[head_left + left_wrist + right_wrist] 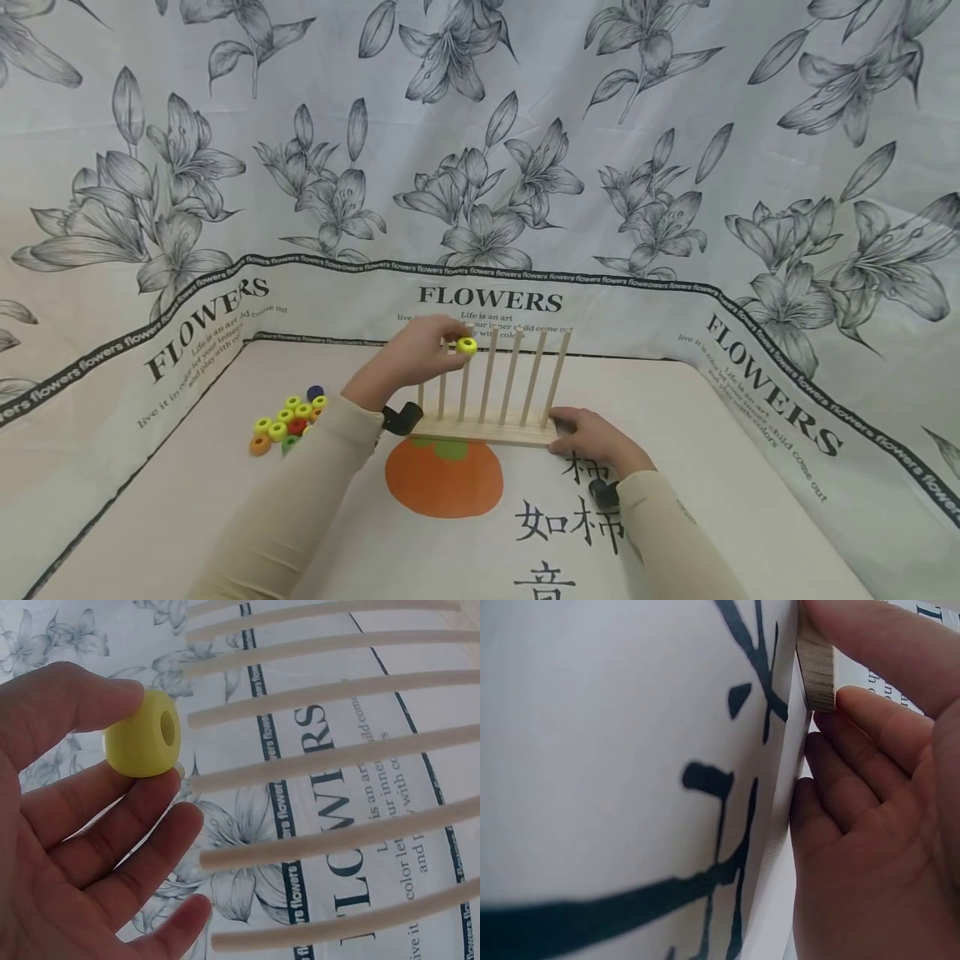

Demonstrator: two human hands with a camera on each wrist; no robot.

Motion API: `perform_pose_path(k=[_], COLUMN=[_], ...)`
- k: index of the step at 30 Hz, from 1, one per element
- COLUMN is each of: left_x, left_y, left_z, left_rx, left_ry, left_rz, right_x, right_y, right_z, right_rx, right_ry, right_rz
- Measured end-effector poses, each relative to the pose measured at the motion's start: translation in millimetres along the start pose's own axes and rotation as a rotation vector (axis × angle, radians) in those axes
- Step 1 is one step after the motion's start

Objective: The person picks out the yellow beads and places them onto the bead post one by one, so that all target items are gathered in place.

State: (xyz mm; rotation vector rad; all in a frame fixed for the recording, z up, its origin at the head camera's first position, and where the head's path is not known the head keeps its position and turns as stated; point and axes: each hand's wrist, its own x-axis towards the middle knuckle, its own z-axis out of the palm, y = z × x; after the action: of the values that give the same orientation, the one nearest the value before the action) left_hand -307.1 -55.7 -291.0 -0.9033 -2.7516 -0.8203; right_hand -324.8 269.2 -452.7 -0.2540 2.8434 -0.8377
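My left hand [422,354] pinches a yellow bead [467,345] between thumb and fingers, up by the tops of the pegs. In the left wrist view the yellow bead [142,742] shows its hole turned toward the row of bare wooden pegs [330,761]; the other fingers spread loosely below it. The pegs rise from a long wooden base [487,431]. At the base's right end, my right hand [592,437] grips it, thumb on one side and index finger on the other, as the right wrist view shows at the wooden end [819,671].
Several loose beads, yellow, orange, red, green and blue, lie in a cluster [292,412] left of the rack, partly behind the left sleeve. An orange persimmon print [444,479] and black characters [570,525] mark the tabletop cloth. A flowered curtain [487,208] surrounds the table.
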Motion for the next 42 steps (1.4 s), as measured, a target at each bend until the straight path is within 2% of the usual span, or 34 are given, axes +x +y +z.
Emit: perform_pose_path(k=[8,19,26,33,38,42], left_x=[9.3,37.9,51.3,62.7,70.0,75.3], left_y=[16.1,36.0,40.5,41.8,45.4,47.8], left_z=[-2.7,3.6,10.0,18.3,24.5,31.5], left_rx=[0.010,0.033,0.007,0.042,0.005,-0.022], left_ry=[0.013,-0.005,-0.006,0.012,0.027,0.030], left_rz=[0.026,0.059,0.047,0.052,0.083,0.081], right_x=[1.1,-1.0,0.3,0.0,0.4,-0.4], right_y=[0.7,2.4,4.2,2.5,0.3,-0.4], right_z=[-0.7,-0.9,0.5,-0.1,-0.4,-0.3], right_rx=[0.001,0.024,0.025,0.027,0.028,0.033], right_ry=[0.001,-0.013,-0.008,-0.008,-0.010,-0.012], right_rz=[0.005,0.025,0.016,0.019,0.010,0.004])
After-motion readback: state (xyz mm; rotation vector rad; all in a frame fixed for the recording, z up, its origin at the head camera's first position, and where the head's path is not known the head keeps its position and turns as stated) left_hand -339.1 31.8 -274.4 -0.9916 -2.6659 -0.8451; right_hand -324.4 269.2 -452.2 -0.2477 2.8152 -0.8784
